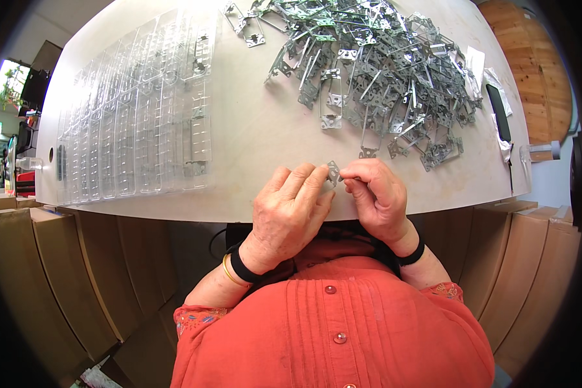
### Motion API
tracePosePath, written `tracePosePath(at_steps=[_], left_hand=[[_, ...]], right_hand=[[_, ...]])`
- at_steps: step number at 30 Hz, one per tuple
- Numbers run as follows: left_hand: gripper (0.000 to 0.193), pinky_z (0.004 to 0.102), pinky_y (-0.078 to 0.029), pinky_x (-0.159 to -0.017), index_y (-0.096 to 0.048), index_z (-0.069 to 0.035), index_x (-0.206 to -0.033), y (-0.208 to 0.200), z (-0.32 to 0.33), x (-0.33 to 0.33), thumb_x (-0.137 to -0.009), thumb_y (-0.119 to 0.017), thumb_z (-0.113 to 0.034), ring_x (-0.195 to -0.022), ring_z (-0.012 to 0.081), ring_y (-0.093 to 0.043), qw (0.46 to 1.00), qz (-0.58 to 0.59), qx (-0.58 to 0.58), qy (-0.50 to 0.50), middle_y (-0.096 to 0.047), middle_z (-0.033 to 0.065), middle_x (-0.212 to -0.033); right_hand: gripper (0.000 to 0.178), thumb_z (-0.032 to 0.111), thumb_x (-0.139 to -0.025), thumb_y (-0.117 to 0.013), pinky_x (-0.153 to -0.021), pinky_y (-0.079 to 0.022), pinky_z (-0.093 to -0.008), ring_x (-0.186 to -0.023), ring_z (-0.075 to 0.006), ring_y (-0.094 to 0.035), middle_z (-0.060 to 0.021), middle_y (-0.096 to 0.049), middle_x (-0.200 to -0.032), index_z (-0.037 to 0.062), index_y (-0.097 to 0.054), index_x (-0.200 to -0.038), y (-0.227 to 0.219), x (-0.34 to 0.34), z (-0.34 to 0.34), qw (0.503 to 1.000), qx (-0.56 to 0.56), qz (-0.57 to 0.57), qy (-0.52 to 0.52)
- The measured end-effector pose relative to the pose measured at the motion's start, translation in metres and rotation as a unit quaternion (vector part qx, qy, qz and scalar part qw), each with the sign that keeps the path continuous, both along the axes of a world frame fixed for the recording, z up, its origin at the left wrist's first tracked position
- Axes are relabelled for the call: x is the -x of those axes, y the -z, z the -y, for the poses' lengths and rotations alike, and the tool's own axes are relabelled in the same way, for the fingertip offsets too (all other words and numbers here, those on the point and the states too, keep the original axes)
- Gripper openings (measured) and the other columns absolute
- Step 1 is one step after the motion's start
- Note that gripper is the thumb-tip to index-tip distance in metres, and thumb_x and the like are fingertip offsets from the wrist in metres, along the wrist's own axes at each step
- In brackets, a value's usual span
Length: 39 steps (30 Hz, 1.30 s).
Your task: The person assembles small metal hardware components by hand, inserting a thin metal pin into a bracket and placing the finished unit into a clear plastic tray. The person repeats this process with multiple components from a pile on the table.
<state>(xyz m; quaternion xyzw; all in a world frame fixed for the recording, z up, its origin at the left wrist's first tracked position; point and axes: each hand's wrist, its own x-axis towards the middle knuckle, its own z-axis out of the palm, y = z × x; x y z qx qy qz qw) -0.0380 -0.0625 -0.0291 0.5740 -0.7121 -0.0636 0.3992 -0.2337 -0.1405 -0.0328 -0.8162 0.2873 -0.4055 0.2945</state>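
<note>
The small metal part (332, 172) is between the two hands, over the near side of the tabletop (236, 149). The left hand (288, 210) comes in from 8 o'clock, and its grip is narrow, with the fingertips closed on the part. The right hand (380, 200) is at 4 o'clock. Its grip is pinched narrow too and seems to hold the part's edge, but the fingers hide the spot.

The part could slip and drop, because it is small and flat and only fingertips have it. The tabletop's edge is near, at 6 o'clock, so a dropped part might bounce off. The thin metal could poke a finger, since the hands are bare. The big pile of metal parts (381, 71) lies at 1 o'clock and reaches close to the right hand. If that hand lifts fast, it could bump or snag on them. The clear tray (110, 136) is well apart, at 10 o'clock.

The part's face with holes looks mostly up. The bit that shows is longest from about 12 to 6 o'clock. Fingers hide some of it, so its whole long axis is hard to tell.
</note>
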Motion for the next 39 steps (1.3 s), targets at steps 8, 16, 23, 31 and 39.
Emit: tracePosePath(at_steps=[8, 16, 23, 31, 39], left_hand=[[0.048, 0.0390, -0.056, -0.074, -0.067, -0.002, -0.121, 0.0006, 0.0010, 0.0012, -0.079, -0.090, -0.002, -0.080, 0.0316, -0.067, 1.000, -0.020, 0.015, 0.013, -0.075, 0.0144, -0.110], [0.050, 0.0388, -0.056, -0.074, -0.067, -0.003, -0.121, -0.0034, -0.0010, 0.0048, -0.077, -0.090, -0.002, -0.080, 0.0305, -0.067, 1.000, -0.015, 0.007, 0.026, -0.076, 0.0134, -0.111], [0.050, 0.0385, -0.056, -0.074, -0.067, -0.004, -0.121, -0.0043, -0.0012, 0.0052, -0.077, -0.090, -0.002, -0.081, 0.0303, -0.067, 1.000, -0.010, 0.004, 0.026, -0.075, 0.0126, -0.110], [0.049, 0.0382, -0.056, -0.074, -0.067, -0.004, -0.121, -0.0037, -0.0011, 0.0054, -0.078, -0.089, -0.002, -0.081, 0.0300, -0.067, 1.000, -0.005, -0.001, 0.027, -0.076, 0.0120, -0.109], [0.049, 0.0384, -0.056, -0.075, -0.067, -0.003, -0.122, -0.0037, -0.0020, 0.0048, -0.078, -0.089, -0.003, -0.083, 0.0304, -0.068, 0.999, -0.011, -0.003, 0.030, -0.076, 0.0129, -0.111]], right_hand=[[0.011, 0.000, -0.102, -0.076, -0.068, -0.056, -0.0284, -0.078, -0.0170, -0.071, -0.0112, -0.073, -0.104, 0.0017, -0.072, -0.112, 0.0089, 0.0046, -0.0040, 0.995, -0.077, 0.069, 0.013], [0.014, -0.002, -0.104, -0.073, -0.067, -0.056, -0.0250, -0.074, -0.0102, -0.068, -0.0078, -0.072, -0.107, 0.0017, -0.074, -0.117, 0.0085, 0.0030, -0.0044, 0.984, -0.156, 0.085, 0.034], [0.014, -0.002, -0.103, -0.074, -0.064, -0.054, -0.0255, -0.071, -0.0097, -0.066, -0.0067, -0.073, -0.105, 0.0031, -0.075, -0.116, 0.0082, 0.0014, -0.0030, 0.987, -0.142, 0.070, 0.033], [0.014, 0.001, -0.102, -0.077, -0.070, -0.055, -0.0281, -0.080, -0.0139, -0.068, -0.0079, -0.073, -0.100, 0.0035, -0.075, -0.115, 0.0093, 0.0028, -0.0018, 0.989, -0.132, 0.053, 0.038], [0.016, -0.003, -0.101, -0.076, -0.072, -0.057, -0.0306, -0.082, -0.0159, -0.069, -0.0092, -0.072, -0.101, 0.0035, -0.074, -0.115, 0.0020, 0.0015, -0.0026, 0.991, -0.124, 0.040, 0.033]])
